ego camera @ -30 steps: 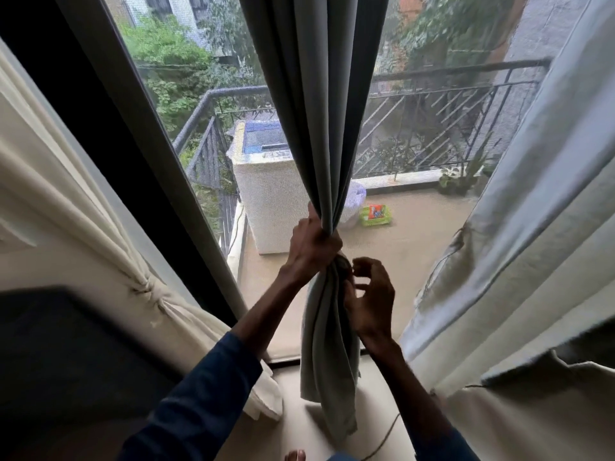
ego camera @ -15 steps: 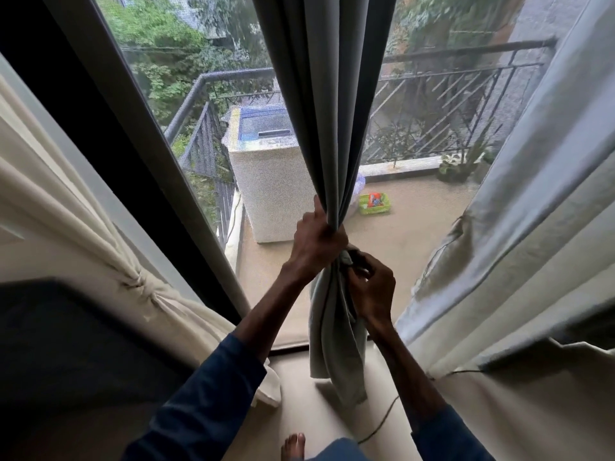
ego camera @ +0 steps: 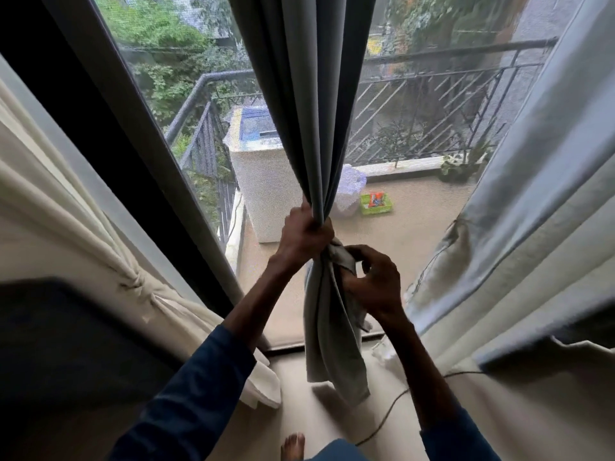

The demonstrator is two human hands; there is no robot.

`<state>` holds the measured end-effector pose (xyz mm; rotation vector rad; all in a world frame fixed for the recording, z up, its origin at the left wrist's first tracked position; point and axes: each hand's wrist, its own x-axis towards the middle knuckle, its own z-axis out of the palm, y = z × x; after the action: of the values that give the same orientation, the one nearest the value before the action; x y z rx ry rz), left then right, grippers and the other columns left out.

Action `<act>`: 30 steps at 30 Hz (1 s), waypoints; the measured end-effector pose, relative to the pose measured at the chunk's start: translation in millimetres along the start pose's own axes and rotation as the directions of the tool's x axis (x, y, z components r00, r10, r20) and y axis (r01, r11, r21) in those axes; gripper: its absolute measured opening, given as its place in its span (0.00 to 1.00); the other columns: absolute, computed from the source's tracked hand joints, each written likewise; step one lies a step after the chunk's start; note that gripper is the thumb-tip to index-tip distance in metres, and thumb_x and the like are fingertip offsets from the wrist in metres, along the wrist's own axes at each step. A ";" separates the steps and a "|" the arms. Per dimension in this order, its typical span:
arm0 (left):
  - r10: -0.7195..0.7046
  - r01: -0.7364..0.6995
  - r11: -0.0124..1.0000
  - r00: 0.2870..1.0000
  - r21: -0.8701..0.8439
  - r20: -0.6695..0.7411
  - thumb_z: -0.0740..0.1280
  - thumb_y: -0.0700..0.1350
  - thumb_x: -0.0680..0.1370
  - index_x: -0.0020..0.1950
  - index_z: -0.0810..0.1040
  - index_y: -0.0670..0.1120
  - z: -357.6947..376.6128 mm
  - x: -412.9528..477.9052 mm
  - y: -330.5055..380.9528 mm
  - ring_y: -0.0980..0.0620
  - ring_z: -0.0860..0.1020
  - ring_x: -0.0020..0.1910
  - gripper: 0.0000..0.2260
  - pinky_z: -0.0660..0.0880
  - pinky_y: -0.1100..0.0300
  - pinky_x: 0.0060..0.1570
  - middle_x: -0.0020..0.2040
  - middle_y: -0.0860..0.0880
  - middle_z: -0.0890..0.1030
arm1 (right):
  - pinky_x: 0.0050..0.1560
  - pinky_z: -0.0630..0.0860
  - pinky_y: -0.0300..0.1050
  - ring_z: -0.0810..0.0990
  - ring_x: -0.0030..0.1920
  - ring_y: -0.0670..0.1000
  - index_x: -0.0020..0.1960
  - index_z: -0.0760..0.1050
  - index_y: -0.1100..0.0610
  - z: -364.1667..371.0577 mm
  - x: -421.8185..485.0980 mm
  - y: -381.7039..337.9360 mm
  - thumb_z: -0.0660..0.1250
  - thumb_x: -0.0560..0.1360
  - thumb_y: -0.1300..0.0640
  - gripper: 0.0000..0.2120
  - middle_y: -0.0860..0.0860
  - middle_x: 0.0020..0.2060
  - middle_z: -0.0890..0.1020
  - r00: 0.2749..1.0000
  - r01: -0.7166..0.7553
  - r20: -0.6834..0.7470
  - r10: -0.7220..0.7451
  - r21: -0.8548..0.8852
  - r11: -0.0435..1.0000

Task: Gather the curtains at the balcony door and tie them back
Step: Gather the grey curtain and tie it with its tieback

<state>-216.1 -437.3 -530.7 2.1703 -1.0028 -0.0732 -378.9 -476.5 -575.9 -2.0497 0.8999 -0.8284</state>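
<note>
A grey curtain (ego camera: 309,104) hangs gathered in the middle of the balcony door, its lower end (ego camera: 332,354) loose above the floor. My left hand (ego camera: 304,232) is clenched around the bunched curtain at its narrowest point. Just below and to the right, my right hand (ego camera: 372,281) pinches a fold of the same grey fabric (ego camera: 342,257) pulled out from the bunch. A cream curtain (ego camera: 83,227) on the left is knotted (ego camera: 138,284) and hangs aside. A pale grey-white curtain (ego camera: 532,227) hangs at the right.
The dark door frame (ego camera: 109,154) slants down the left. Through the glass are a white appliance (ego camera: 263,181), a green box (ego camera: 375,203), a potted plant (ego camera: 461,166) and a metal railing (ego camera: 432,98). A cable (ego camera: 389,407) lies on the floor by my bare foot (ego camera: 293,445).
My right hand went from open fingers beside the bunch to gripping a fold of the curtain and drawing it out to the right. My left hand kept its grip.
</note>
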 end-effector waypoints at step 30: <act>0.175 -0.166 0.984 0.960 -0.059 0.220 0.65 0.45 0.78 0.29 0.62 0.50 -28.3 -26.7 -4.5 0.48 0.70 0.30 0.20 0.68 0.54 0.32 0.27 0.53 0.67 | 0.48 0.76 0.46 0.80 0.49 0.49 0.46 0.87 0.45 -55.1 11.1 14.6 0.78 0.68 0.47 0.08 0.42 0.39 0.85 0.982 0.168 -0.082 -0.170 -0.037 0.985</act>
<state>-222.2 -400.3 -519.2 2.0622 -1.3024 -0.2601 -420.1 -512.3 -556.3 -2.1533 0.7953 -1.0051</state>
